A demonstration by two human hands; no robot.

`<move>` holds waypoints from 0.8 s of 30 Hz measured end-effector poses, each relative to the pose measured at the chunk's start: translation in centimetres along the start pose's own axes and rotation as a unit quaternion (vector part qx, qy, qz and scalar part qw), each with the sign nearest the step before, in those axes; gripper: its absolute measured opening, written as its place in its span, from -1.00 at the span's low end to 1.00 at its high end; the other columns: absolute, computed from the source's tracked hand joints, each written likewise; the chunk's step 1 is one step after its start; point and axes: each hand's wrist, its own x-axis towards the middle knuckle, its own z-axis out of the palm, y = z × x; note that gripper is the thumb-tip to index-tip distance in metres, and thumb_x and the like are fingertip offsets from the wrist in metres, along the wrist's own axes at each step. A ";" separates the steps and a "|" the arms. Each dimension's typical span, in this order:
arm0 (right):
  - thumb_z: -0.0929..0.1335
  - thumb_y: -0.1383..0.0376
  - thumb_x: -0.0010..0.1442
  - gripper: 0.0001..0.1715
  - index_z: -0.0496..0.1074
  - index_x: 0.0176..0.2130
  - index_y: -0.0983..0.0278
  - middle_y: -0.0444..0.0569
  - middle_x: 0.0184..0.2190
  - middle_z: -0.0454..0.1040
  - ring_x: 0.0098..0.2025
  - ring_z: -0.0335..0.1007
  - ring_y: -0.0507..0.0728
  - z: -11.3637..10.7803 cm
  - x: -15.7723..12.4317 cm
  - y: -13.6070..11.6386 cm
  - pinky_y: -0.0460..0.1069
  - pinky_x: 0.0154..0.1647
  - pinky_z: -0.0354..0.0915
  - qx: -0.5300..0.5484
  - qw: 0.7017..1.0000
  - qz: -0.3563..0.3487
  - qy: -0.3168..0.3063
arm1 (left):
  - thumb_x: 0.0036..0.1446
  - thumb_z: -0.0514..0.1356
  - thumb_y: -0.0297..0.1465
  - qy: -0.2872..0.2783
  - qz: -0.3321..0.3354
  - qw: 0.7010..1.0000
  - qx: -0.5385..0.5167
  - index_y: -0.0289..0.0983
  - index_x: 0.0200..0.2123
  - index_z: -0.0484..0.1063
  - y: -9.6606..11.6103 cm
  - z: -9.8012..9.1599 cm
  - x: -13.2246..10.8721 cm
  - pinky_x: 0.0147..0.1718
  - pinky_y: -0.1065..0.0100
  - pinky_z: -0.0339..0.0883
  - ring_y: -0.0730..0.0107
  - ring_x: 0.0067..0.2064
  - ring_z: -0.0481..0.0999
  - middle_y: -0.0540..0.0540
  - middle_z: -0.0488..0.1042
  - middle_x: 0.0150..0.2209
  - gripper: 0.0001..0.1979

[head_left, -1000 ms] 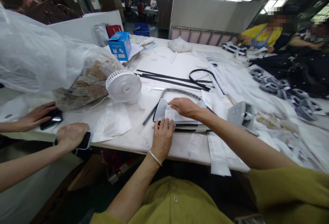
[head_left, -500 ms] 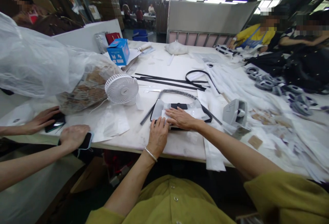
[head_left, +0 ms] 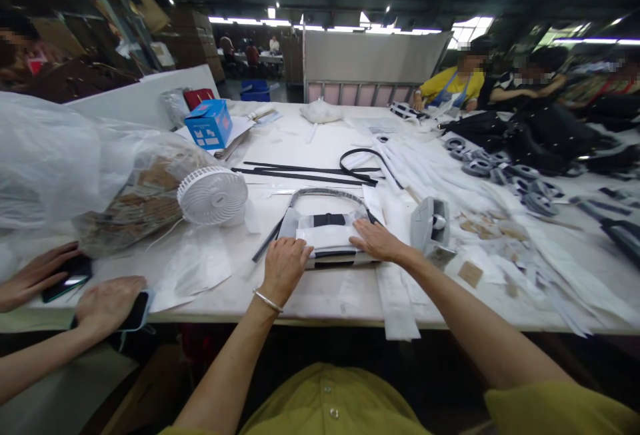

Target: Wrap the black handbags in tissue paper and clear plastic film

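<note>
A flat grey and white bag piece point(head_left: 327, 232) with a curved handle and a black band lies on the white table point(head_left: 330, 292) in front of me. My left hand point(head_left: 283, 263) rests on its near left corner, fingers curled down over the edge. My right hand point(head_left: 376, 240) lies flat on its right side, fingers stretched out and pressing on the white sheet. A silver bangle is on my left wrist.
A small white fan point(head_left: 213, 195) stands left of the piece, a grey tape dispenser point(head_left: 431, 224) right of it. Black straps point(head_left: 310, 172) lie behind. A large plastic bag point(head_left: 75, 168) fills the left. Another person's hands point(head_left: 107, 302) hold phones at the left edge. Co-workers sit at the far right.
My right hand slid from the middle of the piece to its right side, and my left hand moved to the near left corner. The view tilted up.
</note>
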 end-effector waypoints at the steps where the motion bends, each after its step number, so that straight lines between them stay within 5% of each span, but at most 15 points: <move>1: 0.11 -0.02 0.35 -0.24 0.14 0.32 0.41 0.25 0.35 0.07 0.39 -0.05 0.34 -0.4 0.3 0.3 0.26 0.34 -0.01 0.016 1.000 -0.002 -0.011 | 0.35 0.03 -0.26 -0.009 -0.001 1.000 0.004 -0.23 -0.24 0.48 0.1 -0.2 0.2 -0.13 0.19 0.19 0.15 -0.09 0.47 -0.14 0.55 -0.24 -0.73; 7: 0.00 -0.03 0.39 -0.31 0.29 0.21 0.28 0.16 0.19 0.37 0.19 0.31 0.34 -4.6 3.5 0.0 0.20 0.17 0.20 0.040 0.998 0.039 0.002 | 0.33 0.02 -0.30 -0.074 -0.007 0.995 0.059 -0.32 -0.27 0.50 1.2 -1.3 3.3 -0.14 0.13 0.20 0.06 -0.15 0.51 -0.25 0.55 -0.33 -0.70; 16: 0.07 0.00 0.38 -0.38 0.42 0.05 0.31 0.21 0.06 0.47 0.14 0.34 0.29 -1.8 5.6 -1.5 0.17 0.15 0.15 -0.050 0.998 0.039 -0.001 | 0.34 -0.02 -0.38 -0.085 -0.042 0.994 0.060 -0.34 -0.09 0.38 0.2 1.6 4.7 -0.22 0.21 0.27 0.11 -0.13 0.49 -0.24 0.52 -0.27 -0.76; 24: 0.05 -0.02 0.39 -0.35 0.45 0.06 0.29 0.21 -0.04 0.54 0.12 0.36 0.30 -1.8 6.5 -2.1 0.30 0.33 -0.32 -0.144 0.987 0.010 0.072 | 0.32 0.04 -0.18 -0.033 0.029 0.999 0.031 -0.35 -0.07 0.42 0.0 2.1 8.6 0.09 0.12 0.09 0.07 0.13 0.29 -0.29 0.44 -0.03 -0.63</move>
